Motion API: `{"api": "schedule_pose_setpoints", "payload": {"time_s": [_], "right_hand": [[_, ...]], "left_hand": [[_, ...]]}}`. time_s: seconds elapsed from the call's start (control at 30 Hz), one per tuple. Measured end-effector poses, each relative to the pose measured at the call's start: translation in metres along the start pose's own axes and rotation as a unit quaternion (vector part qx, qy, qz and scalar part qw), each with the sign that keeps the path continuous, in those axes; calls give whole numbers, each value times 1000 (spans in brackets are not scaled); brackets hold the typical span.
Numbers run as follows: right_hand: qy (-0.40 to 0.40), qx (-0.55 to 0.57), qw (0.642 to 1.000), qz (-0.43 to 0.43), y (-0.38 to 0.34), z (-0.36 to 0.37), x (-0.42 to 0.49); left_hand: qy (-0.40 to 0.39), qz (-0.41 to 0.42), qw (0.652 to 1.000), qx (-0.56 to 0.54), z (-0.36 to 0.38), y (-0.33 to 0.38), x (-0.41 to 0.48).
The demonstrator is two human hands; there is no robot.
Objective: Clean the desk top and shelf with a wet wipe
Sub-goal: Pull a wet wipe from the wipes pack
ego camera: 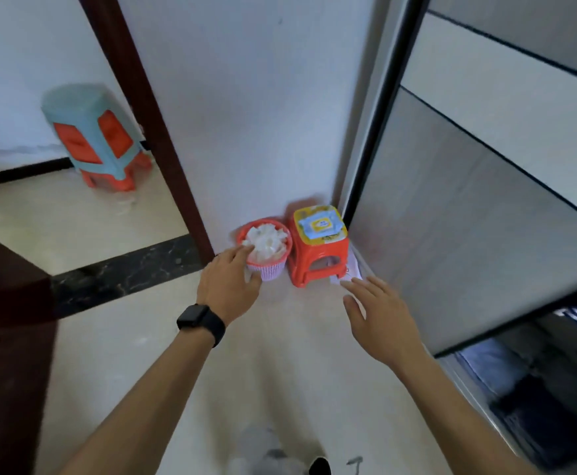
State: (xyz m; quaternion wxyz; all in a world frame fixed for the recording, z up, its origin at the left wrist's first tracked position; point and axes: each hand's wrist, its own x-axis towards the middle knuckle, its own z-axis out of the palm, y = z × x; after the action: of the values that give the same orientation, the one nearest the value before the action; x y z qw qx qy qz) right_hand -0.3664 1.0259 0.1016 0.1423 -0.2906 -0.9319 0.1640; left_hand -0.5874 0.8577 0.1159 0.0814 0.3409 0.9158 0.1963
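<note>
A yellow and blue pack of wet wipes point(319, 225) lies on a small red plastic stool point(317, 258) in the corner of the floor. Left of it stands a small bin point(273, 270) with a red rim, heaped with crumpled white wipes point(266, 238). My left hand point(230, 281), a black watch on its wrist, reaches over the bin's near rim; its fingertips are at the white wipes and I cannot tell whether they pinch any. My right hand point(377, 311) hovers empty, fingers straight, in front of the stool. No desk or shelf is in view.
A white wall point(263, 114) stands behind the stool. A grey sliding door panel point(485, 217) runs along the right. A dark brown door frame point(163, 138) opens to another room holding stacked teal and red stools point(98, 138). A white paper point(350, 272) lies under the stool.
</note>
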Motion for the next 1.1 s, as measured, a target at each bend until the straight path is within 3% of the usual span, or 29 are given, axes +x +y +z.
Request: {"api": "schedule_pose_setpoints", "payload": {"time_s": [0.2, 0.4, 0.5, 0.7, 0.97, 1.07, 1.1], "right_hand": [[-71, 27, 996, 53, 71, 26, 76], [-113, 43, 985, 122, 138, 80, 197], [-173, 40, 965, 191, 166, 105, 258], [-256, 63, 934, 241, 211, 175, 373], [-333, 72, 912, 229, 310, 348, 471], [-296, 2, 946, 132, 345, 422, 500], [-319, -10, 941, 113, 357, 445, 505]], "left_hand": [[-63, 23, 998, 3, 46, 42, 100], [-131, 28, 991, 16, 119, 48, 257], [-206, 21, 978, 25, 162, 45, 336], [-286, 34, 955, 64, 225, 39, 465], [-323, 42, 941, 93, 396, 4, 583], [-295, 72, 948, 98, 469, -1, 625], [-284, 84, 950, 102, 490, -1, 636]]}}
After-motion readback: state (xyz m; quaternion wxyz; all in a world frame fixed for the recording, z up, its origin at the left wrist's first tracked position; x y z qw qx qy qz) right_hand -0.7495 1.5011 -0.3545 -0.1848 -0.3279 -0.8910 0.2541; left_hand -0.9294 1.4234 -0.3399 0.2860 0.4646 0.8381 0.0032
